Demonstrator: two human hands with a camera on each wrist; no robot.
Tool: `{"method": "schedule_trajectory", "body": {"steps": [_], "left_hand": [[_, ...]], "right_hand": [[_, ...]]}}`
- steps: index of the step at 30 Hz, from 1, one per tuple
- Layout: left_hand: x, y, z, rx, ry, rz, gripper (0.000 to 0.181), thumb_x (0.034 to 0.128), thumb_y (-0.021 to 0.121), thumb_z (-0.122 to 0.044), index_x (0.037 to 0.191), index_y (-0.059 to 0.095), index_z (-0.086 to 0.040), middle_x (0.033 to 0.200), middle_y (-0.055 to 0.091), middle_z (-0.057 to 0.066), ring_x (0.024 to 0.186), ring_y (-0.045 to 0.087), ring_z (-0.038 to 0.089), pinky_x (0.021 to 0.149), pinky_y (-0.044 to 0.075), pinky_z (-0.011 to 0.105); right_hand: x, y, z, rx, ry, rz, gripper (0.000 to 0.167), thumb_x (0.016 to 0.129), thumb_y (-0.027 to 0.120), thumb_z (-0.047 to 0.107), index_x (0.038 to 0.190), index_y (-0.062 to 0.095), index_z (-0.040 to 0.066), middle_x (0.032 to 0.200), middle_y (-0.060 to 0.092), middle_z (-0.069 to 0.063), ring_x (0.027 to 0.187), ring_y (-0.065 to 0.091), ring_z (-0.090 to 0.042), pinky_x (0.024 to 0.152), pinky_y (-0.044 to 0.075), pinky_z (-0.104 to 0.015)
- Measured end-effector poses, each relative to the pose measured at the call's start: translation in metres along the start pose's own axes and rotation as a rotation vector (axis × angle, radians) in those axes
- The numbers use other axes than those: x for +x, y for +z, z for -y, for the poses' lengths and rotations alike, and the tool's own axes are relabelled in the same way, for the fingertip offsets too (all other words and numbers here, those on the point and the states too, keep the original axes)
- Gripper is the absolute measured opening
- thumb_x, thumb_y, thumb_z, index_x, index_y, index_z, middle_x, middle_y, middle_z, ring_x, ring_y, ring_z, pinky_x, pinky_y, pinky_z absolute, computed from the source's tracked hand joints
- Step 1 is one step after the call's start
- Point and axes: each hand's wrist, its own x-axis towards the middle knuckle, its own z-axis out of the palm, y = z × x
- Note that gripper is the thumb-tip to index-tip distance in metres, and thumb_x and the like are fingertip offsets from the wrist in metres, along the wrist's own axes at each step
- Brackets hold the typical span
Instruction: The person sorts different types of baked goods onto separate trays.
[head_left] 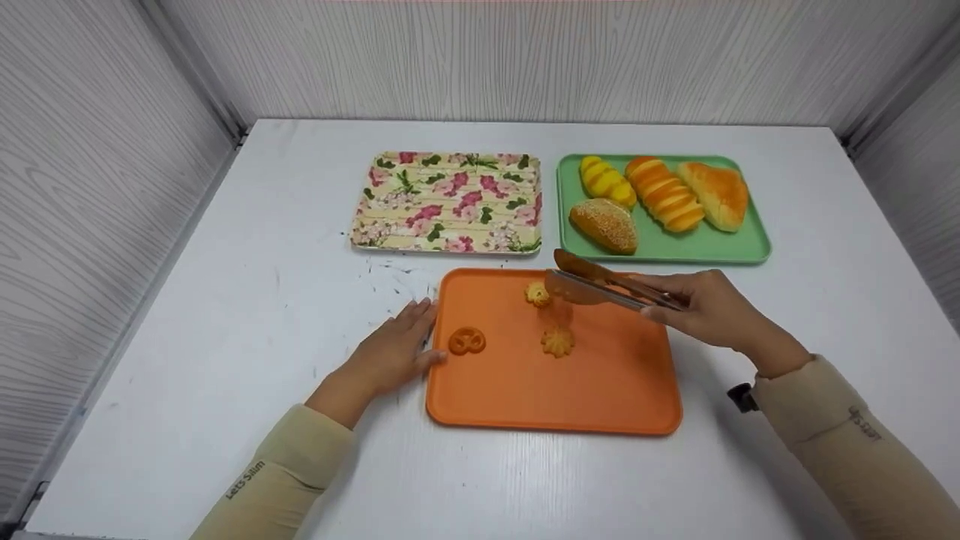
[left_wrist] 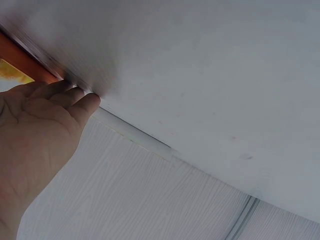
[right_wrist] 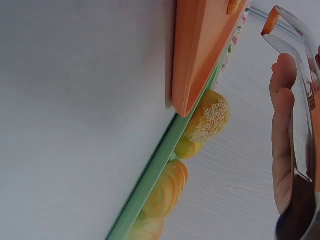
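Observation:
My right hand [head_left: 712,309] [right_wrist: 283,132] grips metal tongs [head_left: 592,286] [right_wrist: 300,105], held over the upper part of an orange tray [head_left: 495,405] [right_wrist: 190,55]. Something orange-brown shows between the tong tips in the right wrist view; I cannot tell if it is an object or a reflection. A small round cookie [head_left: 537,294] lies just left of the tips, a flower-shaped cookie [head_left: 558,342] below them. Near the tray's left side lies a pretzel-shaped piece [head_left: 467,341]. My left hand [head_left: 390,352] [left_wrist: 40,130] rests against the tray's left edge, fingers extended, thumb at the rim.
Behind the orange tray stand a flower-patterned tray [head_left: 450,202] at left and a green tray [head_left: 675,251] [right_wrist: 160,165] at right. The green one bears several breads, among them a seeded bun [head_left: 604,225] [right_wrist: 211,117]. Pale panels [head_left: 487,60] enclose the white table [head_left: 225,300].

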Motion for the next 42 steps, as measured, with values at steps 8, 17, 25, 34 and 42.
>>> {"method": "schedule_trajectory", "body": {"steps": [8, 17, 25, 34, 42], "left_hand": [[0.0, 0.001, 0.001, -0.014, 0.011, -0.002, 0.083, 0.0929, 0.049, -0.054, 0.154, 0.012, -0.011, 0.158, 0.013, 0.008, 0.144, 0.008, 0.027, 0.112, 0.017, 0.049], [-0.001, -0.001, 0.0, 0.004, 0.034, -0.013, 0.082, 0.0941, 0.049, -0.051, 0.153, 0.014, -0.007, 0.157, 0.015, 0.011, 0.144, 0.009, 0.028, 0.112, 0.017, 0.049], [-0.001, -0.001, 0.0, 0.005, 0.049, -0.027, 0.081, 0.0947, 0.049, -0.05, 0.153, 0.016, -0.006, 0.157, 0.016, 0.011, 0.144, 0.01, 0.027, 0.113, 0.016, 0.047], [-0.001, 0.0, 0.002, -0.015, 0.042, -0.03, 0.08, 0.0944, 0.05, -0.05, 0.153, 0.016, -0.007, 0.157, 0.016, 0.011, 0.144, 0.01, 0.027, 0.113, 0.016, 0.047], [-0.003, 0.001, 0.003, -0.017, 0.043, -0.032, 0.081, 0.0945, 0.049, -0.051, 0.153, 0.015, -0.007, 0.158, 0.015, 0.01, 0.144, 0.009, 0.027, 0.113, 0.017, 0.048]], "right_hand": [[0.03, 0.005, 0.007, 0.087, 0.097, 0.023, 0.043, 0.088, 0.071, 0.024, 0.129, 0.062, 0.016, 0.073, 0.067, -0.007, 0.048, 0.043, -0.011, 0.042, 0.033, -0.024], [0.061, 0.015, 0.013, 0.062, 0.114, 0.023, 0.042, 0.091, 0.067, 0.03, 0.131, 0.06, 0.02, 0.081, 0.07, -0.011, 0.061, 0.06, -0.03, 0.048, 0.043, -0.027], [0.085, 0.024, 0.012, 0.014, 0.133, 0.028, 0.042, 0.093, 0.064, 0.028, 0.133, 0.058, 0.017, 0.082, 0.07, -0.012, 0.059, 0.06, -0.025, 0.05, 0.044, -0.031], [0.108, 0.032, 0.007, -0.016, 0.209, 0.03, 0.041, 0.093, 0.064, 0.029, 0.133, 0.059, 0.018, 0.078, 0.068, -0.012, 0.056, 0.052, -0.02, 0.05, 0.041, -0.031], [0.119, 0.038, 0.002, -0.034, 0.237, 0.005, 0.039, 0.092, 0.066, 0.026, 0.129, 0.062, 0.014, 0.087, 0.068, -0.009, 0.06, 0.052, -0.019, 0.053, 0.043, -0.031]]}}
